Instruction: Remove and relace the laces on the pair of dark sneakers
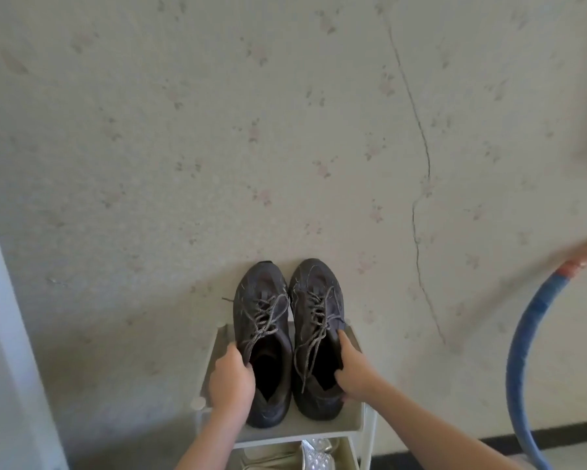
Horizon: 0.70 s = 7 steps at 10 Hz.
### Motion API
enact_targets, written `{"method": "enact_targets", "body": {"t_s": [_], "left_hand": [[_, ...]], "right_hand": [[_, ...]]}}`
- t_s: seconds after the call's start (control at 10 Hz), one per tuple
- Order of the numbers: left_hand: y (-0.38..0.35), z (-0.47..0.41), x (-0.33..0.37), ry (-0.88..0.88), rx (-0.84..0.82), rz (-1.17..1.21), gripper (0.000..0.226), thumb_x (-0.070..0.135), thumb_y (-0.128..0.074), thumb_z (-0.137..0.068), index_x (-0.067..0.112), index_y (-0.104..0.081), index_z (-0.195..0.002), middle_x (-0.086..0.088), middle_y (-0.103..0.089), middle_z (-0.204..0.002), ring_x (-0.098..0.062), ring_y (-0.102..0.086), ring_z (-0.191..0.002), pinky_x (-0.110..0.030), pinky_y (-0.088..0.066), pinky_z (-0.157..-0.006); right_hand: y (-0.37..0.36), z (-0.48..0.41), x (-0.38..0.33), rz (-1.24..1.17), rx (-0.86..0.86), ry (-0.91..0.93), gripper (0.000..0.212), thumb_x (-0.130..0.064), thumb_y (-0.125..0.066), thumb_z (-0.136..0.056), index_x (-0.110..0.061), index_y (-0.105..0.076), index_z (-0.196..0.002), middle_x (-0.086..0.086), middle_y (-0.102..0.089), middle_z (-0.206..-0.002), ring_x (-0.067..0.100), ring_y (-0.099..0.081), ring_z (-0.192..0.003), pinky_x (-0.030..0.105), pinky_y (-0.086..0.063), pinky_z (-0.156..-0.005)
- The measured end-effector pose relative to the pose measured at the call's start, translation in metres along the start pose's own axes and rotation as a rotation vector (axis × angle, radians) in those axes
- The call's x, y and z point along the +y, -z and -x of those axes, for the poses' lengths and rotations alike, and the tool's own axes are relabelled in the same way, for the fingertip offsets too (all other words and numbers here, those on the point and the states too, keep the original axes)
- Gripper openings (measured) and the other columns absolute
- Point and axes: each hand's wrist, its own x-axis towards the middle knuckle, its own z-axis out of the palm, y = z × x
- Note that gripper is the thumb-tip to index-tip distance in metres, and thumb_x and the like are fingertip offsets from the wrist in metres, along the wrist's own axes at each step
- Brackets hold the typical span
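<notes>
Pale shelf [319, 427]: left hand [231, 378] curls fingers [241, 360] round left sneaker [265, 300], right hand [353, 371] round right sneaker [315, 290].

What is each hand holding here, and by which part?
The left hand grips the left sneaker by its outer collar edge; the right hand grips the right sneaker the same way.

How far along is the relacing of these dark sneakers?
Nothing looks done: the grey laces are threaded through both shoes, loose and untied. In hand: the left hand grips the left sneaker and the right hand grips the right sneaker, both on the shelf. Left: unlacing and relacing both.
</notes>
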Motion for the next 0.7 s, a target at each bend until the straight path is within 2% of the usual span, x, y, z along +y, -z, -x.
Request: {"method": "enact_targets", "body": {"t_s": [0.2, 0.3, 0.4, 0.5, 0.6, 0.7], "left_hand": [[-0.004, 0.003, 0.003, 0.002, 0.048, -0.041, 0.031, 0.016, -0.049, -0.096, 0.01, -0.051, -0.126, -0.009, -0.066, -0.11, -0.027, -0.064, -0.102, -0.032, -0.05, -0.079], [-0.006, -0.001, 0.001, 0.013, 0.025, -0.088, 0.033, 0.014, -0.047, -0.096, 0.009, -0.048, -0.128, -0.009, -0.065, -0.111, -0.025, -0.063, -0.102, -0.031, -0.049, -0.078], [-0.006, -0.01, 0.001, 0.054, -0.03, -0.115, 0.032, 0.008, -0.044, -0.096, 0.007, -0.048, -0.128, -0.012, -0.062, -0.116, -0.029, -0.061, -0.106, -0.035, -0.049, -0.083], [-0.004, -0.01, 0.004, 0.087, -0.05, -0.12, 0.03, 0.005, -0.043, -0.095, 0.006, -0.049, -0.125, -0.012, -0.062, -0.116, -0.028, -0.061, -0.107, -0.034, -0.049, -0.083], [-0.003, -0.006, 0.008, 0.073, -0.081, -0.112, 0.033, 0.01, -0.049, -0.095, 0.006, -0.046, -0.128, -0.011, -0.062, -0.116, -0.027, -0.061, -0.107, -0.033, -0.049, -0.082], [-0.001, -0.011, 0.004, 0.111, -0.196, 0.019, 0.062, 0.02, -0.065, -0.087, 0.003, -0.035, -0.138, -0.017, -0.059, -0.124, -0.033, -0.058, -0.113, -0.037, -0.047, -0.091]], "right_hand": [[0.002, 0.003, 0.003, 0.071, -0.009, 0.013, 0.081, -0.003, -0.045, -0.094, -0.018, 0.007, -0.153, 0.015, -0.057, -0.126, 0.026, -0.061, -0.104, 0.031, -0.054, -0.082], [0.003, 0.003, -0.003, 0.133, -0.068, -0.013, 0.081, -0.002, -0.044, -0.094, -0.015, 0.011, -0.152, 0.013, -0.062, -0.104, 0.022, -0.059, -0.082, 0.019, -0.045, -0.057], [0.001, 0.0, -0.007, 0.158, -0.076, -0.051, 0.082, 0.0, -0.044, -0.095, -0.013, 0.015, -0.151, 0.002, -0.047, -0.071, 0.01, -0.045, -0.058, 0.017, -0.033, -0.045], [-0.001, -0.001, -0.011, 0.195, -0.08, -0.091, 0.087, 0.001, -0.046, -0.094, -0.013, 0.018, -0.151, 0.006, -0.051, -0.081, 0.008, -0.042, -0.057, 0.02, -0.034, -0.046], [-0.006, -0.005, -0.007, 0.136, -0.084, -0.106, 0.092, 0.003, -0.048, -0.091, -0.016, 0.019, -0.15, 0.019, -0.038, -0.145, 0.019, -0.058, -0.091, 0.026, -0.051, -0.072], [-0.008, 0.005, -0.013, 0.17, -0.002, -0.082, 0.088, 0.003, -0.042, -0.09, -0.014, 0.021, -0.15, 0.014, 0.012, -0.16, 0.033, 0.001, -0.148, 0.046, -0.01, -0.12]]}}
